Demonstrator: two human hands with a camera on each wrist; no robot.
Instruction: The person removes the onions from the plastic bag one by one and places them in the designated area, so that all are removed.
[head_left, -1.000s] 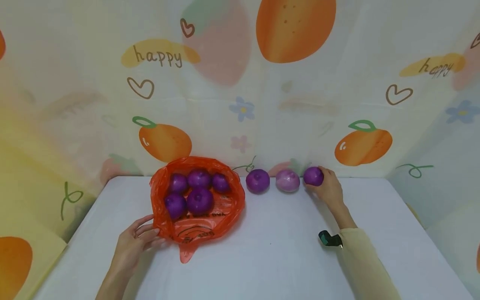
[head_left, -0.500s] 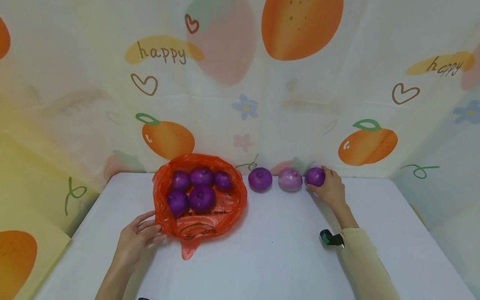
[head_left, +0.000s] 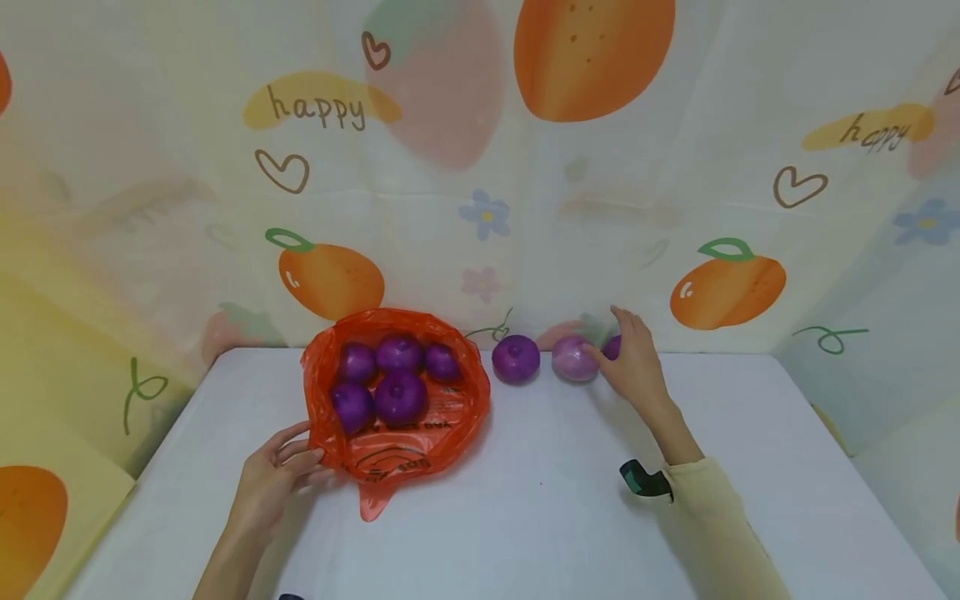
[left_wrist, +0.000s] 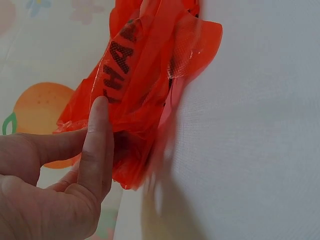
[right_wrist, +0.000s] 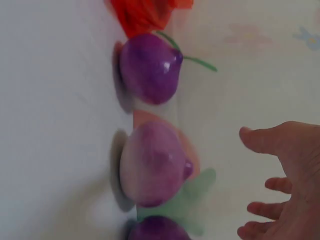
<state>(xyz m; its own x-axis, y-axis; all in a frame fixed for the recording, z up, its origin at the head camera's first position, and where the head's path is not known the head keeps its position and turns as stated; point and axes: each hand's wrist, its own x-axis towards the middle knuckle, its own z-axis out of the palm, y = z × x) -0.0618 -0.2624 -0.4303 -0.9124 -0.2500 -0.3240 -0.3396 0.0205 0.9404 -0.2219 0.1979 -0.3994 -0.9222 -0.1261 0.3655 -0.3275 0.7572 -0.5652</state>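
A red plastic bag (head_left: 465,433) stands with its mouth spread on the left of the table, several purple onions (head_left: 401,397) inside it. My left hand (head_left: 266,483) touches the bag's left side with fairly straight fingers; the left wrist view shows them against the crumpled plastic (left_wrist: 132,95). To the right of the bag, three onions line up along the back: a dark purple onion (head_left: 516,360), a paler onion (right_wrist: 154,164) and another dark onion (right_wrist: 157,231). My right hand (head_left: 633,367), fingers spread and holding nothing, is over the last two, partly covering the far-right onion.
A white tabletop (head_left: 480,542) lies under everything. Directly behind it hangs a fruit-printed cloth (head_left: 570,275), close to the row of onions. A black strap piece (head_left: 645,482) sticks out at the right sleeve (head_left: 720,517).
My right hand has let go of the far-right onion, spread its fingers and shifted up and left toward the paler onion. The left hand and the bag stay put.
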